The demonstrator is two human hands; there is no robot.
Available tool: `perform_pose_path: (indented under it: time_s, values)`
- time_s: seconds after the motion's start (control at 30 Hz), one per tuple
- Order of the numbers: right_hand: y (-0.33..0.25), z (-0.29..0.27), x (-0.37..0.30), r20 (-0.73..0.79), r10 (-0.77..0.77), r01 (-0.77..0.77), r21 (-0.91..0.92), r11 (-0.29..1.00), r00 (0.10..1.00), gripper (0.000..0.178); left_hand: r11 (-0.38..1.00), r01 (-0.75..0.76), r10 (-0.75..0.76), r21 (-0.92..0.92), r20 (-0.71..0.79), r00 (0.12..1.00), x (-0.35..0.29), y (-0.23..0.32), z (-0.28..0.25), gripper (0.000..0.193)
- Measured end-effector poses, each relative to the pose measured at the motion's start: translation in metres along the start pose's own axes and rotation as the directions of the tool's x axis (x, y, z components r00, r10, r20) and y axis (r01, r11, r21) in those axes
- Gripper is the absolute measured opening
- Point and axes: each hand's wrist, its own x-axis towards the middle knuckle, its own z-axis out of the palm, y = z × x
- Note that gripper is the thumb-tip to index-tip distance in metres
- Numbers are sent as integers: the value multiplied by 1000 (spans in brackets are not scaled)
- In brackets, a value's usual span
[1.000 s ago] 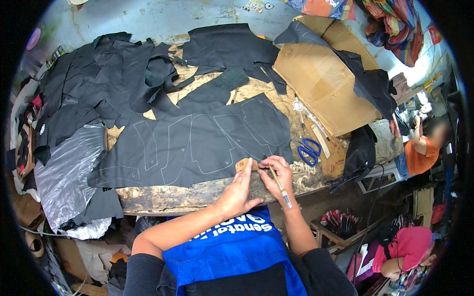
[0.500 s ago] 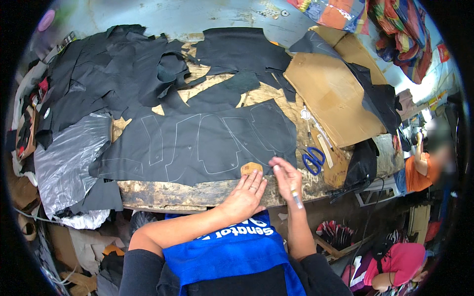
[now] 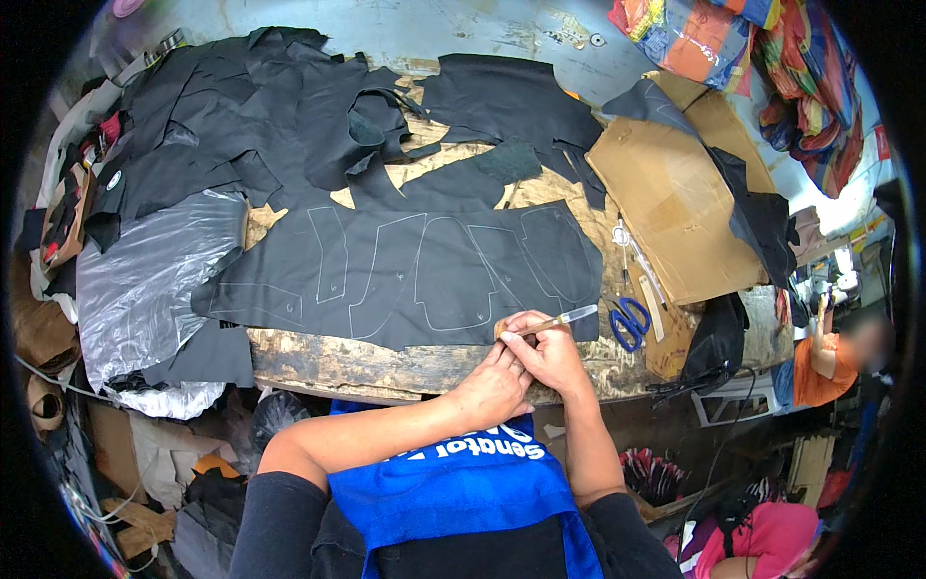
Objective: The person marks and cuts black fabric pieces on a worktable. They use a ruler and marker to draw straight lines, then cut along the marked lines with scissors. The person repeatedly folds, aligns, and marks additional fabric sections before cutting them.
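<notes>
A sheet of black leather (image 3: 386,280) lies across the near side of the workbench, with several pattern outlines drawn on it in pale lines. At its near edge a small tan template piece (image 3: 499,329) is partly covered by my fingers. My left hand (image 3: 490,394) rests there with fingers stretched out, their tips partly hidden by my right hand. Just right of it, my right hand (image 3: 553,362) is closed around a slim silver pen (image 3: 577,316). The pen lies at a low slant, its inner end close to the template.
Blue-handled scissors (image 3: 629,324) lie right of the leather, beside a ruler-like strip (image 3: 651,307). Brown cardboard (image 3: 675,212) covers the bench's right side. More black leather (image 3: 251,125) is heaped at far left, above a plastic sheet (image 3: 159,289). Another person (image 3: 830,357) sits at far right.
My right hand has moved left against my left hand. The pen, earlier lying back along the wrist, now slants across the fingers toward the template. The whole view has shifted slightly.
</notes>
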Motion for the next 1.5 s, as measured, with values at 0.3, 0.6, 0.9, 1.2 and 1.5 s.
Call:
perform_pose_path:
  time_s: [0.3,0.6,0.9,1.2,1.5]
  values:
    - [-6,7,12,-70,76,-79,-41,996,995,12,999,4,-4,48,-6,1000,1,1,-2,73]
    - [-1,6,18,-298,154,-192,-101,976,942,12,997,52,-50,-60,33,998,3,2,-13,81]
    - [9,-2,8,-336,164,-188,-43,981,928,13,997,43,-46,-70,-34,998,4,2,-16,86]
    - [7,-4,-28,-383,88,-157,-153,976,919,10,981,-13,-22,-192,-178,984,15,-16,-17,54]
    - [3,13,-26,-241,191,-166,118,979,951,11,35,294,-325,-955,267,907,35,-79,-45,31]
